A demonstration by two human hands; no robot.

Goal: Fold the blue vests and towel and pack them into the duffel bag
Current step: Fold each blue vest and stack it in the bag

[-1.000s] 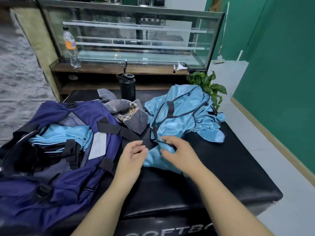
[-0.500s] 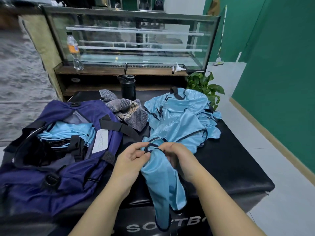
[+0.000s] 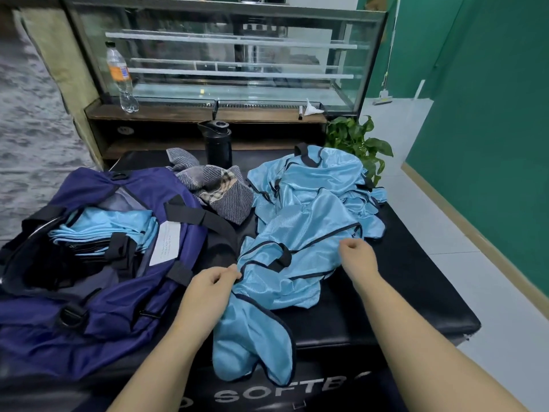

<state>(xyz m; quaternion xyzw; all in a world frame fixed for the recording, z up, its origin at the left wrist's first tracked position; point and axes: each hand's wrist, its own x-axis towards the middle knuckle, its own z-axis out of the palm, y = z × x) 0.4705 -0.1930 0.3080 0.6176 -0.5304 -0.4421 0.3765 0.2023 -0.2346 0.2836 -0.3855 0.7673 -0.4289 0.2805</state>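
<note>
Both hands pinch one blue vest (image 3: 285,281) on the worktop (image 3: 386,307): left hand (image 3: 212,282) at its 9 o'clock edge, right hand (image 3: 358,257) at 2 o'clock.

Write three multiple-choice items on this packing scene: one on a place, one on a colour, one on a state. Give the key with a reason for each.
1. Where does the black flask stand?
A. Inside the duffel bag
B. On the black box behind the towel
C. On the floor by the plant

2. What colour is the duffel bag?
A. Dark blue
B. Red
C. Yellow

3. What are the hands doing?
A. Both hang idle above the bag
B. Both pinch the edge of the vest
C. Both lift the towel

Key: B, A, B.
1: the flask is upright on the black box, just beyond the striped towel.
2: the bag's fabric is dark blue, with black straps.
3: the left hand and right hand each pinch the dark-trimmed edge of the light blue vest spread between them.
</note>
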